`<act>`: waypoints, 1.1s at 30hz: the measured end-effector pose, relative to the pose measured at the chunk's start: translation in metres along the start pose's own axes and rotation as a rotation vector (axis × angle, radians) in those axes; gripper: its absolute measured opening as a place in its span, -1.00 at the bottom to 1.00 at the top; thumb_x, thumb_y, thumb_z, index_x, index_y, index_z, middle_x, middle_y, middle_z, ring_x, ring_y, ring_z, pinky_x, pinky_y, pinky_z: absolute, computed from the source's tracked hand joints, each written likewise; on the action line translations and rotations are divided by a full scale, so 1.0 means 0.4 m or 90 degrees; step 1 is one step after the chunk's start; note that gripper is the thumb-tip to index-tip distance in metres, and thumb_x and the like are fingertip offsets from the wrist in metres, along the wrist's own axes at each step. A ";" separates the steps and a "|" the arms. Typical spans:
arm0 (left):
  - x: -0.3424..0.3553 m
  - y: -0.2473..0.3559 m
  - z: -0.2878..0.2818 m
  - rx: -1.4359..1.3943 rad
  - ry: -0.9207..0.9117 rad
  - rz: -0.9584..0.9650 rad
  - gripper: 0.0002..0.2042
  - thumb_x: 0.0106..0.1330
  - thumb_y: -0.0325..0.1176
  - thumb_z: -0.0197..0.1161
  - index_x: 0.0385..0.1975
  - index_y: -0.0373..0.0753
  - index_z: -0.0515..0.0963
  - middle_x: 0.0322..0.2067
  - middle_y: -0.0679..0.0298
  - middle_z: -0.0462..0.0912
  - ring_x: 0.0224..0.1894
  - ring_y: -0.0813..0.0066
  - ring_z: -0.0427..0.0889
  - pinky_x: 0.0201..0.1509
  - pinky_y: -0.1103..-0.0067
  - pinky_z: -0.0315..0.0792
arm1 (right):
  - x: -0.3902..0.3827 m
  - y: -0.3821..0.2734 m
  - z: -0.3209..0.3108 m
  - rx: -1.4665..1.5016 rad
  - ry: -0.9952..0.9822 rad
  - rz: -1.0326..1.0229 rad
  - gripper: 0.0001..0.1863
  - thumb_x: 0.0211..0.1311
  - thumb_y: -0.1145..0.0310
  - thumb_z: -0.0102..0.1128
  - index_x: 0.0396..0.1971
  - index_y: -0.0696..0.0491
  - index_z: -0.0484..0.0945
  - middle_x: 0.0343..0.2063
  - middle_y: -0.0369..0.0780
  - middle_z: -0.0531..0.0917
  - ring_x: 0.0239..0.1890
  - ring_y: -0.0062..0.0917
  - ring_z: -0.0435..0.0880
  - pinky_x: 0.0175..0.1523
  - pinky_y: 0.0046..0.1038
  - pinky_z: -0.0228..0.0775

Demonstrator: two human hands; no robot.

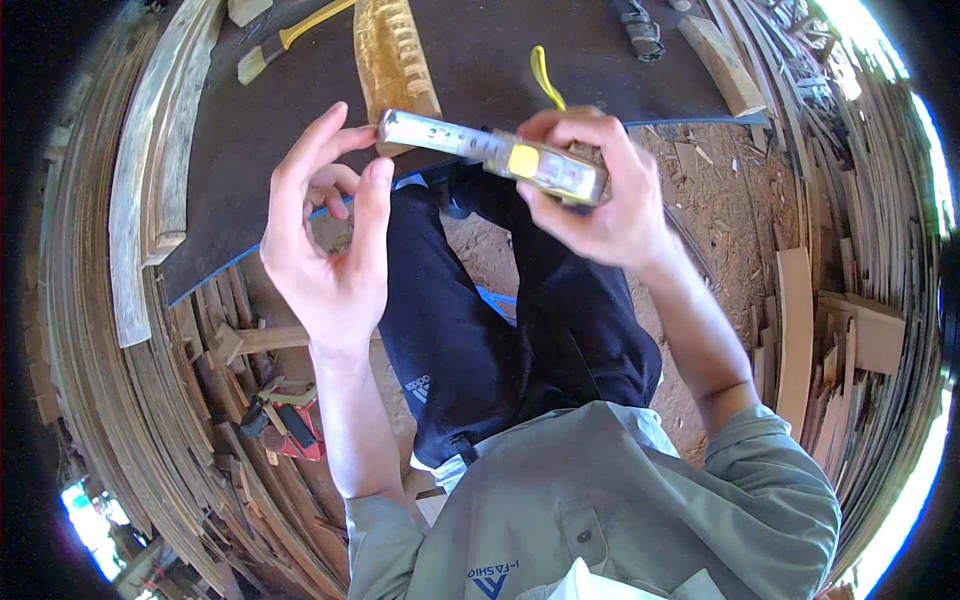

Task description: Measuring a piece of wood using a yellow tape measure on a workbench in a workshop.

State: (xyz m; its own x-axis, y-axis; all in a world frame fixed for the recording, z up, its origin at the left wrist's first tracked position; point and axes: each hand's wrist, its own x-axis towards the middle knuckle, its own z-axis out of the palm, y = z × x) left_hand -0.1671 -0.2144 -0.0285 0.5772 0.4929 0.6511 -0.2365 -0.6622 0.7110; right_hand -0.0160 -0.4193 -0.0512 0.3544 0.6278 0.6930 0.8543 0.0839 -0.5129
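My right hand grips a yellow-and-silver tape measure with a wrist strap; its short stretch of blade reaches leftward. My left hand has its fingers apart and curved beside the blade's tip; whether a fingertip touches it I cannot tell. Behind the blade, a carved piece of yellowish wood lies on a dark board, its near end partly hidden by the blade.
A paintbrush, a dark cylindrical tool, pale planks and a short wood block lie around the board. Stacked timber lines both sides. A red object sits lower left. My legs are below the board's near edge.
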 end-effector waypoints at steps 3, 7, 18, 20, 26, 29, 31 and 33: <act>0.010 0.023 -0.006 -0.011 -0.041 0.061 -0.62 0.33 -0.51 0.41 0.15 -0.23 0.64 -0.07 0.23 0.79 -0.42 0.70 0.56 -0.31 0.69 0.35 | -0.053 -0.078 0.017 0.063 0.007 0.109 -0.38 0.17 0.47 0.51 0.17 0.15 0.36 -0.02 -0.04 0.71 0.01 -0.36 0.75 0.09 -0.36 0.57; 0.024 0.025 0.006 0.024 -0.098 0.055 -0.67 0.33 -0.54 0.40 0.10 -0.25 0.67 -0.10 0.20 0.80 -0.40 0.66 0.60 -0.30 0.67 0.39 | -0.070 -0.097 0.017 0.145 0.004 0.155 -0.38 0.30 0.46 0.42 0.29 0.19 0.34 0.05 -0.05 0.64 -0.01 -0.38 0.73 0.11 -0.38 0.55; -0.083 0.105 0.038 -0.266 -0.201 -0.278 -0.69 0.46 -0.48 0.32 0.15 -0.35 0.57 -0.29 0.28 0.69 -0.34 0.70 0.64 -0.29 0.70 0.54 | -0.063 -0.134 0.015 0.367 -0.076 0.251 -0.51 0.32 0.39 0.43 0.18 0.22 0.52 0.03 -0.11 0.69 0.03 -0.49 0.71 0.16 -0.43 0.52; -0.098 0.096 0.022 -0.294 -0.197 -0.303 -0.73 0.46 -0.44 0.34 0.10 -0.35 0.61 -0.29 0.29 0.70 -0.35 0.71 0.64 -0.28 0.70 0.53 | -0.065 -0.150 0.018 0.388 -0.102 0.267 -0.56 0.35 0.39 0.40 0.15 0.20 0.52 -0.01 -0.12 0.70 0.01 -0.50 0.72 0.13 -0.45 0.53; -0.132 0.108 0.002 -0.271 -0.178 -0.356 -0.68 0.45 -0.32 0.37 0.10 -0.33 0.61 -0.19 0.27 0.72 -0.33 0.70 0.63 -0.22 0.69 0.49 | -0.087 -0.154 -0.006 0.355 -0.116 0.289 -0.60 0.44 0.42 0.30 0.16 0.15 0.39 -0.07 -0.13 0.65 -0.08 -0.51 0.69 0.06 -0.42 0.54; -0.129 0.099 -0.016 -0.246 -0.109 -0.354 -0.68 0.45 -0.33 0.35 0.12 -0.32 0.58 -0.16 0.26 0.72 -0.34 0.72 0.61 -0.25 0.72 0.45 | -0.111 -0.143 -0.006 0.389 -0.038 0.333 -0.54 0.44 0.48 0.28 0.19 0.13 0.26 -0.01 -0.12 0.59 -0.03 -0.51 0.62 0.08 -0.44 0.50; -0.111 0.085 -0.022 -0.173 -0.057 -0.300 -0.74 0.40 -0.35 0.39 0.00 -0.29 0.63 -0.19 0.29 0.73 -0.37 0.73 0.59 -0.31 0.71 0.40 | -0.094 -0.147 -0.042 0.356 -0.055 0.382 -0.52 0.43 0.52 0.28 0.18 0.13 0.21 -0.03 -0.10 0.58 -0.05 -0.52 0.62 0.05 -0.46 0.50; -0.073 0.060 -0.019 -0.049 -0.023 -0.202 -0.79 0.34 -0.34 0.45 -0.10 -0.22 0.65 -0.24 0.33 0.73 -0.41 0.68 0.58 -0.37 0.64 0.37 | -0.104 -0.141 -0.049 0.383 -0.007 0.394 -0.51 0.44 0.54 0.26 0.19 0.11 0.18 -0.04 -0.09 0.57 -0.08 -0.54 0.63 0.00 -0.50 0.52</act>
State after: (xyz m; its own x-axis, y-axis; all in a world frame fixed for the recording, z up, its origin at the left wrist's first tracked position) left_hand -0.1958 -0.2404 -0.0284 0.6587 0.6466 0.3848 -0.0982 -0.4331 0.8960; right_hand -0.0715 -0.4654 -0.0410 0.6838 0.7026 0.1972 0.1614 0.1179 -0.9798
